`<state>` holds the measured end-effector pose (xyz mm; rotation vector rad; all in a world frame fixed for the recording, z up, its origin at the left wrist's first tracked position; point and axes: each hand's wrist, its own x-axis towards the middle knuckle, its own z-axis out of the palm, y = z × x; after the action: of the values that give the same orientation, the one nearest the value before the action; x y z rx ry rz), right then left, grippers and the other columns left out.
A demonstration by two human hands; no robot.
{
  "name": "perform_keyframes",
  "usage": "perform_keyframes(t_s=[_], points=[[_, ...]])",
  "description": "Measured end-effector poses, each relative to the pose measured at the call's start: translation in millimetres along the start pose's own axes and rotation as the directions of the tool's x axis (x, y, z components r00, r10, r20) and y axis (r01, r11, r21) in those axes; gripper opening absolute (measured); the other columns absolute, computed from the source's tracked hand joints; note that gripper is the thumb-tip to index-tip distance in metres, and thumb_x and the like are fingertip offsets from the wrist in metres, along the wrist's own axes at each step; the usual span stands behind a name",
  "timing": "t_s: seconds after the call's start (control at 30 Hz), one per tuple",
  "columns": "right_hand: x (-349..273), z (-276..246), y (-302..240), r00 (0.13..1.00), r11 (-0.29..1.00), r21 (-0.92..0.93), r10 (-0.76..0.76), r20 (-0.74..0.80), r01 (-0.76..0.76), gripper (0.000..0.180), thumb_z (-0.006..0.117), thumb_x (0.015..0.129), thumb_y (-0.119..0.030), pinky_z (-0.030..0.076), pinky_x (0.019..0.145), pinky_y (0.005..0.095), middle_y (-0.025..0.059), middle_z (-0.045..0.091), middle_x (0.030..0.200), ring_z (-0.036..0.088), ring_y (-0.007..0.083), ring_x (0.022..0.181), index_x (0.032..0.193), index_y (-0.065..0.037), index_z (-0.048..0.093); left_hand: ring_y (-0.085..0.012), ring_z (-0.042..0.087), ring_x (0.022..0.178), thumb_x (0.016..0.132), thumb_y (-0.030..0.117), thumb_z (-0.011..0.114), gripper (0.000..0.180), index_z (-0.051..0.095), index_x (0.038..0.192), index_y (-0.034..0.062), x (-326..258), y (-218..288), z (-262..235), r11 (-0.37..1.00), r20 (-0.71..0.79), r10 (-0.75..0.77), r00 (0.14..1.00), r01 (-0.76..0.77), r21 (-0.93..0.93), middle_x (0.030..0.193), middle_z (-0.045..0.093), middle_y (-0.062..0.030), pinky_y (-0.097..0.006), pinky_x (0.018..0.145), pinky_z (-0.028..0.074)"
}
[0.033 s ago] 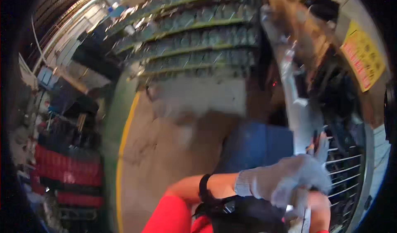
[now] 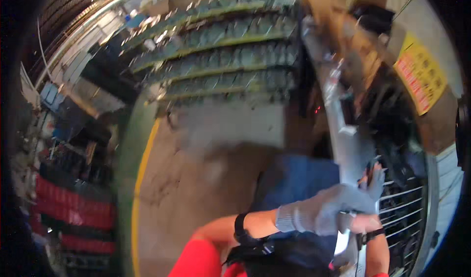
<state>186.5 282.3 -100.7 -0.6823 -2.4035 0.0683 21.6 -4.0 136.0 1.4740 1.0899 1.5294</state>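
Both hands, gloved left hand [image 2: 338, 206] and bare right hand [image 2: 365, 223], clasp a long grey metal bar [image 2: 343, 129]; its raised far end could swing into the shelving [image 2: 221, 56].

A left hand [image 2: 326, 208] in a grey knit glove grips a long silvery metal bar [image 2: 343, 134], with the bare right hand [image 2: 365, 223] just beneath it. Racks of green shelves [image 2: 221, 56] stand well beyond, a wire grille [image 2: 402, 203] just to the right.

Shelving racks [image 2: 221, 46] stand behind the floor [image 2: 206, 159], stacked crates [image 2: 73, 213] left, wire grid [image 2: 407, 203] right.
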Motion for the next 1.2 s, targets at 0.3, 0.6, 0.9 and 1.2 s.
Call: perform_keyframes(t_s=[0.3, 0.6, 0.9, 1.2], points=[[3, -57, 156, 0.893, 0.926, -0.347, 0.278, 0.354, -0.151, 0.036, 0.078, 0.071, -0.020, 0.046, 0.094, 0.0538, 0.0191, 0.063, 0.113, 0.059, 0.0420, 0.108, 0.106, -0.014, 0.070, -0.0376, 0.069, 0.087, 0.102, 0.029, 0.062, 0.022, 0.061, 0.097, 0.0072, -116, -192, -11, 0.593, -0.056, -0.283, 0.957, 0.221, 0.774, 0.092, 0.067, -0.0170, -0.051, 0.079, 0.054], [6, -175, -31, 0.783, 0.979, 0.158, 0.005, 0.621, -0.131, 0.026, 0.078, 0.081, -0.027, 0.053, 0.083, 0.0510, 0.0163, 0.064, 0.093, 0.065, 0.0411, 0.090, 0.100, -0.012, 0.068, -0.0295, 0.066, 0.104, 0.099, 0.031, 0.072, 0.034, 0.065, 0.122, 0.0068, -103, -145, -17, 0.799, -0.095, -0.317, 0.944, 0.320, 0.510, 0.106, 0.067, -0.0111, -0.043, 0.092, 0.054], [91, -243, -118, 0.718, -0.233, 0.690, -0.061, 0.693, -0.686, 0.049, 0.063, 0.105, -0.044, 0.061, 0.070, 0.0332, 0.0106, 0.070, 0.094, 0.074, 0.0213, 0.082, 0.127, -0.001, 0.064, -0.0298, 0.059, 0.130, 0.089, 0.031, 0.082, 0.071, 0.052, 0.147, 0.0024, -16, -112, 46, 0.969, -0.212, -0.144, 0.967, 0.180, 0.166, 0.139, 0.062, -0.0171, -0.044, 0.109, 0.048], [117, -79, 74, 0.944, 0.992, 0.072, 0.071, 0.322, -0.099, 0.083, 0.082, 0.082, -0.041, 0.042, 0.119, 0.0469, 0.0232, 0.057, 0.150, 0.051, 0.0409, 0.141, 0.153, -0.007, 0.053, -0.0157, 0.065, 0.107, 0.102, 0.020, 0.064, 0.046, 0.058, 0.144, 0.0038, -85, -149, -5, 0.500, -0.295, -0.864, 0.408, 0.625, -0.600, 0.126, 0.069, -0.0058, -0.031, 0.097, 0.052]])
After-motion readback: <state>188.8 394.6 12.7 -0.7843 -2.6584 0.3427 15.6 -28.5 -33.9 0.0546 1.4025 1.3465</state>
